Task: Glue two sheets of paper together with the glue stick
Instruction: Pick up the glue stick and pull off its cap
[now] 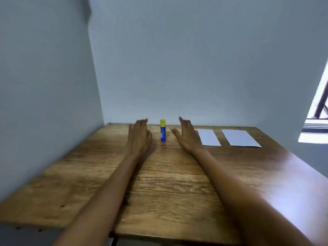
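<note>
A blue glue stick point(163, 132) with a yellow cap stands upright near the far edge of the wooden table point(159, 183). My left hand point(139, 137) is just left of it, fingers spread, holding nothing. My right hand point(187, 137) is just right of it, open as well, thumb pointing toward the stick. Neither hand touches the stick. Two white paper sheets lie flat to the right: a nearer sheet point(209, 137), partly covered at its left edge by my right hand, and a farther sheet point(239, 137).
A pale wall runs along the table's left side and back. A window opening point(317, 107) shows at the far right. The table's right edge slopes away past the sheets.
</note>
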`<state>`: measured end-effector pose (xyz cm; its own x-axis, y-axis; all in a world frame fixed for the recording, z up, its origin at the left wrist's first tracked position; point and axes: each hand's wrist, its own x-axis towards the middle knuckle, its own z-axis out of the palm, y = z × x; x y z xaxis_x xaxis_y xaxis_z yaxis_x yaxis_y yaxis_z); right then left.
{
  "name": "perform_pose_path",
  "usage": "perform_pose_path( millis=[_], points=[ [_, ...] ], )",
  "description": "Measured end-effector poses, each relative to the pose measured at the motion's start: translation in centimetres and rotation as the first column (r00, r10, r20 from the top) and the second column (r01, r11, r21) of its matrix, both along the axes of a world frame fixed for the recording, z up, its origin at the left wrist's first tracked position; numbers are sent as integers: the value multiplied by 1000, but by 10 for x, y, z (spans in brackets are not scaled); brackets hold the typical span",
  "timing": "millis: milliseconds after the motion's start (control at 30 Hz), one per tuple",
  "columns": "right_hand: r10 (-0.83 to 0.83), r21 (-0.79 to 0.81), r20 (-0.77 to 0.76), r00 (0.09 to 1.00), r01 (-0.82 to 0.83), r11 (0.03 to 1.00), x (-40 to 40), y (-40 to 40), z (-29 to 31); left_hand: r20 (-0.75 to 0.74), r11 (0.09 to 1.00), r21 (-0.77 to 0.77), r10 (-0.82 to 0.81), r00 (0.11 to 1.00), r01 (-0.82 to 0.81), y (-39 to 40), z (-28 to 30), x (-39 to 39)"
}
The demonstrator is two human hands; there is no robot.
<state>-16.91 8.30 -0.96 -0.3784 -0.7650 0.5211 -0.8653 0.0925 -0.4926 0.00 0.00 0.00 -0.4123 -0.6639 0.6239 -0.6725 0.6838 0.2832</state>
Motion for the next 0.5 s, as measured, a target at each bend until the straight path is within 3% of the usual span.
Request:
perform_pose_path(
  millis=[167,267,400,500],
  points=[
    [-5,10,247,969,3,1000,31,-26,-3,58,992,84,-103,993,98,9,-11,-2],
    [-7,-12,277,961,10,1000,37,-48,-3,87,990,83,-125,988,118,-6,-13,-4],
    [-4,-74,172,985,17,997,41,-65,-8,0,980,103,-171,985,170,-14,-13,-10],
    [33,-160,268,963,10,987,40,-67,-5,-75,962,170,-203,976,214,-11,-14,-11]
  ],
)
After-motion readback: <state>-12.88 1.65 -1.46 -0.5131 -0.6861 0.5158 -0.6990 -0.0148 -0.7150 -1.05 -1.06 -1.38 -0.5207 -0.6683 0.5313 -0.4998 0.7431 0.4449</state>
